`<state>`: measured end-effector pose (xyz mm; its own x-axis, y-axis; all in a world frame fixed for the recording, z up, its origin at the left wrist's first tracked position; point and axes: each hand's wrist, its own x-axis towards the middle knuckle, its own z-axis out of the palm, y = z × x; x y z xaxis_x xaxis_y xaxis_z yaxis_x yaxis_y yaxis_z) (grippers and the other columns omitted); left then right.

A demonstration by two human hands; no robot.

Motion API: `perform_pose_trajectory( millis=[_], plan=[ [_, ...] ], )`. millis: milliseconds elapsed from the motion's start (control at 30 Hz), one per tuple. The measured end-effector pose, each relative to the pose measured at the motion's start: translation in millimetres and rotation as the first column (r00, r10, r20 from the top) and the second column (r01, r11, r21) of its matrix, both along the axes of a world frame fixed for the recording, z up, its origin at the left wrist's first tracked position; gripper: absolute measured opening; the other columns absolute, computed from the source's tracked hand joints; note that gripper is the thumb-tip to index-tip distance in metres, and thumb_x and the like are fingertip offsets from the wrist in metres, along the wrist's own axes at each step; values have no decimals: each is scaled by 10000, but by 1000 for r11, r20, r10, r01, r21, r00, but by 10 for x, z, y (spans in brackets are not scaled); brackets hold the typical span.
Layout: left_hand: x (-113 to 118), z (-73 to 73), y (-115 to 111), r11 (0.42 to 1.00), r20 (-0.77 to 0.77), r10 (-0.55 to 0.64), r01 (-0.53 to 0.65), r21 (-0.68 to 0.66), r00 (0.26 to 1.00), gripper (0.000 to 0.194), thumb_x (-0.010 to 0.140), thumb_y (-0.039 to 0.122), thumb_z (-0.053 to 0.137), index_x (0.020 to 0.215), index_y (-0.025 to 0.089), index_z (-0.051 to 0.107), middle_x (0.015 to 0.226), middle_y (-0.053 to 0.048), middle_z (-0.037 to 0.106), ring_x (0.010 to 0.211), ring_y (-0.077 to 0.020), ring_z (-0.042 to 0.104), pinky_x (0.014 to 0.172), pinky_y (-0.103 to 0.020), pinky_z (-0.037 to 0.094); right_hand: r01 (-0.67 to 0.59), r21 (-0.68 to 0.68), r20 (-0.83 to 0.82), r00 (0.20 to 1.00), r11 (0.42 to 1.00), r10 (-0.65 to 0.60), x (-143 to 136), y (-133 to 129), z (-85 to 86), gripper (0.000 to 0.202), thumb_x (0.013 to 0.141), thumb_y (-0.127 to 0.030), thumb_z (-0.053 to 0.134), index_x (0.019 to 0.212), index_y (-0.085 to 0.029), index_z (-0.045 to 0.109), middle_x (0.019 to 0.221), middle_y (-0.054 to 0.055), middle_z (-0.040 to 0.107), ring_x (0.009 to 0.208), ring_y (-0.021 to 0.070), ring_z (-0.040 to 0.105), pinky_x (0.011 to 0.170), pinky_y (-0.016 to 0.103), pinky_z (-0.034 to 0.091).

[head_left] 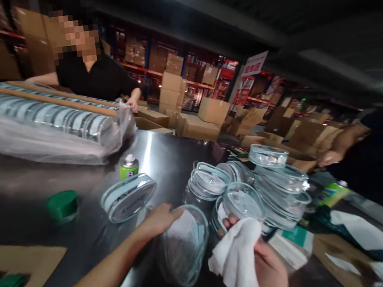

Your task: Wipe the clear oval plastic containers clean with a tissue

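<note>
My left hand (pixel 161 219) grips the upper edge of a clear oval plastic pouch (pixel 185 251), which stands on edge on the metal table with pale papers inside. In my right hand (pixel 271 268) is a bunched white cloth (pixel 238 254), held between thumb and fingers just right of that pouch. Another clear pouch with a light blue band (pixel 130 197) lies left of centre, beyond my left hand. Behind the cloth, several similar pouches (pixel 242 202) are piled, the tallest stack (pixel 277 193) on the right.
A green-labelled spray can (pixel 129 168) and a green tape roll (pixel 63 206) stand at the left. Cardboard with green strips (pixel 36 274) lies front left. Across the table, a person (pixel 90 76) handles a plastic-wrapped row of pouches (pixel 70 119). Another person (pixel 370 154) stands right.
</note>
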<state>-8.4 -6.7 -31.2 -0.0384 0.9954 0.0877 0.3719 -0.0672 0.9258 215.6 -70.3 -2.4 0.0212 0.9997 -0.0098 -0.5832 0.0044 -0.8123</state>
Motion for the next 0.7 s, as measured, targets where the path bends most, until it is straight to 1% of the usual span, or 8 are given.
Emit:
perform_pose_trajectory(
  millis=[100, 167, 233, 333, 433, 533, 633, 700],
  plan=[
    [44, -108, 48, 1000, -107, 6, -7, -11, 994, 293, 796, 418, 601, 617, 187, 619, 636, -55, 624, 712, -246, 620, 736, -381, 436, 20, -96, -70, 997, 995, -27, 32, -3, -3, 367, 552, -369, 639, 880, -265, 768, 1092, 43, 709, 1057, 260, 647, 852, 378, 570],
    [60, -29, -13, 998, -131, 28, -20, 59, 991, 275, 821, 406, 542, 817, 166, 676, 884, -141, 665, 956, -324, 607, 870, -443, 402, 26, -96, -94, 995, 995, -35, 26, 1, -3, 406, 538, -378, 601, 889, -264, 770, 1160, 30, 685, 1141, 259, 606, 882, 369, 558],
    [103, 126, -149, 989, -123, -14, 32, 145, 992, 320, 856, 407, 484, 959, 168, 670, 1077, -153, 634, 1094, -321, 549, 959, -428, 361, 31, -78, -83, 996, 997, -37, 8, 4, -9, 430, 546, -369, 600, 923, -246, 767, 1221, 22, 656, 1230, 250, 541, 934, 352, 528],
    [253, 340, -419, 951, -77, -226, 237, 199, 971, 325, 892, 430, 436, 826, 216, 670, 915, -56, 661, 907, -220, 606, 826, -298, 434, -7, -45, -31, 1000, 999, 6, -28, -5, -27, 439, 576, -326, 635, 992, -244, 752, 1295, 6, 611, 1228, 236, 537, 966, 324, 497],
    [408, 412, -600, 898, 45, -389, 368, 242, 920, 143, 748, 344, 649, 727, 203, 644, 799, -26, 644, 814, -207, 577, 752, -286, 407, -52, 3, 62, 997, 999, 52, -54, -6, -21, 370, 593, -314, 647, 943, -259, 757, 1248, 9, 634, 1120, 235, 595, 914, 311, 508],
    [412, 411, -603, 923, 187, -353, 309, 229, 917, 122, 734, 254, 603, 641, 192, 552, 681, -1, 548, 708, -175, 507, 667, -278, 377, 2, 26, 208, 978, 1000, -7, -40, 26, 30, 272, 562, -325, 677, 804, -221, 746, 987, 42, 697, 936, 239, 632, 733, 293, 530],
    [284, 441, -520, 957, 305, -273, 227, 179, 912, 182, 827, 338, 470, 713, 199, 495, 614, 38, 429, 570, -132, 407, 521, -244, 317, 56, 14, 298, 953, 998, -57, 18, 51, 100, 210, 579, -343, 746, 705, -190, 678, 647, -1, 612, 606, 153, 563, 524, 229, 441],
    [204, 477, -483, 969, 359, -231, 179, 171, 904, 230, 866, 397, 418, 744, 207, 461, 602, 54, 395, 537, -118, 371, 491, -232, 297, 61, -19, 349, 936, 998, -51, 63, 41, 149, 261, 623, -348, 788, 780, -185, 657, 608, -20, 589, 534, 120, 517, 488, 205, 393]
  ],
)
